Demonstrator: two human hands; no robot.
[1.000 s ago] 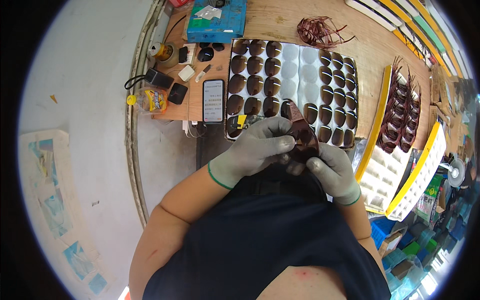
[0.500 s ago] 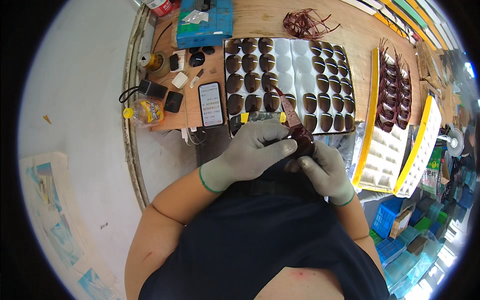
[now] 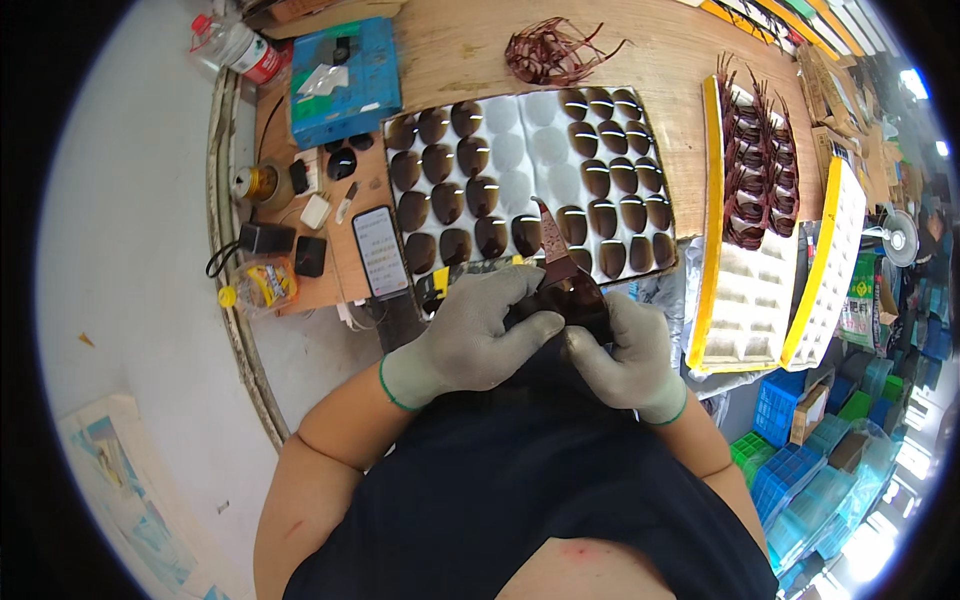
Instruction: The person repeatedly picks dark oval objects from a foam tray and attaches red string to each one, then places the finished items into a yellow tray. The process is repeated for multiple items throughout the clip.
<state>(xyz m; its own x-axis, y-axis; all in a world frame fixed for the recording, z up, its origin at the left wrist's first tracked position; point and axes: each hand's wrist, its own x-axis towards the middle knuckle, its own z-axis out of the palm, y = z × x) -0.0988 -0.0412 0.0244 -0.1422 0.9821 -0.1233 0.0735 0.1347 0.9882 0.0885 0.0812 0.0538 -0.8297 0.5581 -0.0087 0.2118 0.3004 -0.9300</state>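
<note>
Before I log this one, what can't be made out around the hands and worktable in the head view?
All in the head view:
Left hand and right hand: finger placement behind the dark glasses, hidden by the glasses and the hands themselves.
Black-and-yellow object: partly covered by the left hand; kind unclear.
Dark red bundle: strands too thin and tangled to count.
Yellow-edged strips, upper right: cut off by the top edge.

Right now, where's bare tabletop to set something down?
Bare wooden tabletop: between the blue rectangular box and the dark-red stringy tangle; also between the white tray of brown lenses and the yellow-edged white tray. Crowded: left end, around the black rectangular phone; near side, where the grey-gloved left hand and right hand hold dark-red sunglasses.
</note>
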